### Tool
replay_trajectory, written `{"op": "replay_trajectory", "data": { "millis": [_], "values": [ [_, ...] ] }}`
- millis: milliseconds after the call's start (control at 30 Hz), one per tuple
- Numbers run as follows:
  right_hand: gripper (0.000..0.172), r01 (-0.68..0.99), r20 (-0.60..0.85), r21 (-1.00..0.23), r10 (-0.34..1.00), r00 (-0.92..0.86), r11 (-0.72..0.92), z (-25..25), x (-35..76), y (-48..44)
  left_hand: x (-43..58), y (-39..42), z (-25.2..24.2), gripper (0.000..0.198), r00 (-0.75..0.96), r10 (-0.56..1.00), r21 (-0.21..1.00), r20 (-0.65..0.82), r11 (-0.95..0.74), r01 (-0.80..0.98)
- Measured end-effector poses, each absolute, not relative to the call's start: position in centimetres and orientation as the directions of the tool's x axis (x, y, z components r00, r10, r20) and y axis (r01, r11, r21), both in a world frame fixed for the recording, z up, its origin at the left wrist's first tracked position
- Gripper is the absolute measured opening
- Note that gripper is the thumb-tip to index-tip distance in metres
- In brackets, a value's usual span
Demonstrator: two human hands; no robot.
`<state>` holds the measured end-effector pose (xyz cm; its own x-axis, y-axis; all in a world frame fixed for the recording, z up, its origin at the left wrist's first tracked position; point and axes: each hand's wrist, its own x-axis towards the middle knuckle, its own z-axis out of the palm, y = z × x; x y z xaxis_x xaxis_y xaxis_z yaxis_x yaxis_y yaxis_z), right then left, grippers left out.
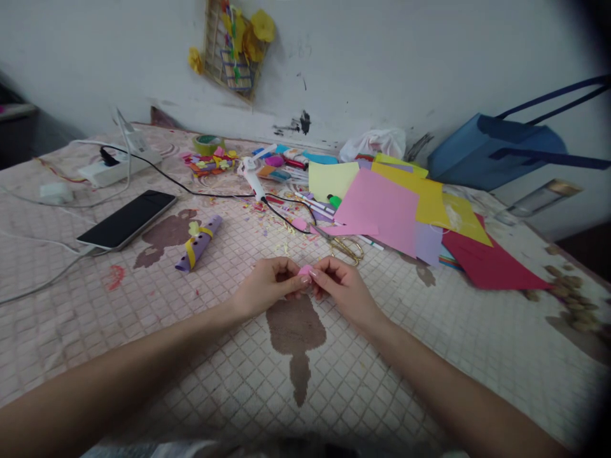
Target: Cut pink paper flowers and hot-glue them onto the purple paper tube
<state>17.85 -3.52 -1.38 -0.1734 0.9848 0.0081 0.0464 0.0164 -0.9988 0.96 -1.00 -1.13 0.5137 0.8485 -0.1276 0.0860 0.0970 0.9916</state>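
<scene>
My left hand [270, 286] and my right hand [341, 289] meet over the middle of the bedspread [405, 356]. Both pinch a small pink paper piece [305, 271] between their fingertips. Gold-handled scissors [347, 247] lie just beyond my right hand. A rolled purple paper tube [199, 243] with a yellow band and a small flower lies to the left of my left hand.
Sheets of coloured paper [382, 207] fan out at the right, pink, yellow and red. A glue gun [252, 177] with a black cord, pens and paper scraps lie behind. A phone [128, 218] and power strip [119, 166] sit at left. A blue bag [501, 152] leans on the wall.
</scene>
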Motion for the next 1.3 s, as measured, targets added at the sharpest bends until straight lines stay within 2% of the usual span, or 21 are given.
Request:
{"op": "replay_trajectory", "data": {
  "millis": [433, 833, 1300],
  "values": [
    [0.02, -0.053, -0.064, -0.996, 0.975, -0.212, -0.077, -1.65, 17.79, -3.41, 0.95, -1.01, -1.12, 0.024, 0.52, 0.842, 0.988, -0.147, 0.104, 0.111],
    [0.017, -0.044, -0.051, -0.997, 0.976, -0.21, -0.062, -1.62, 17.77, -3.4, 0.98, -1.08, -0.78, 0.02, 0.537, 0.834, 0.991, -0.125, 0.084, 0.101],
    [0.02, -0.017, -0.017, -1.0, 0.978, -0.208, -0.021, -1.66, 18.03, -3.42, 0.99, -1.08, -0.88, 0.026, 0.539, 0.832, 0.991, -0.132, 0.107, 0.077]
  ]
}}
